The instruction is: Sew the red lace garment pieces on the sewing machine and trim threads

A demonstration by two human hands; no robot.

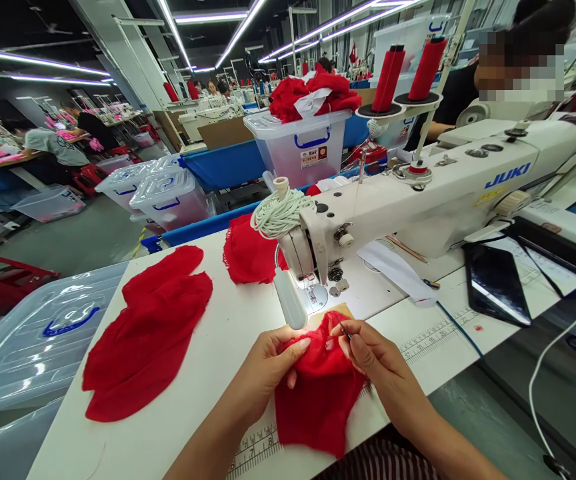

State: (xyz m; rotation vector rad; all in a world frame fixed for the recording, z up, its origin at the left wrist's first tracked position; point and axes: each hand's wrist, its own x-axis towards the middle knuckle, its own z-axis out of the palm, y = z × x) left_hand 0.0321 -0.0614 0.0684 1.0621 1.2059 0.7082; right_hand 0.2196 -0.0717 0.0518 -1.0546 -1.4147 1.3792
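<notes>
A piece of red fabric hangs over the front edge of the sewing table, its upper part bunched up. My left hand pinches the fabric's left side between thumb and fingers. Between the thumb and fingers of my right hand is a thin, dark, pointed tool, its tip at the gathered upper edge of the fabric. Its exact kind is too small to tell. Just beyond both hands stands the white sewing machine, with its needle area lit and a pale lamp beside it.
Stacked red fabric pieces lie on the table at left, another red piece behind. Right of the machine are a white strip and a black phone. Lidded plastic bins flank the table. A person sits at back right.
</notes>
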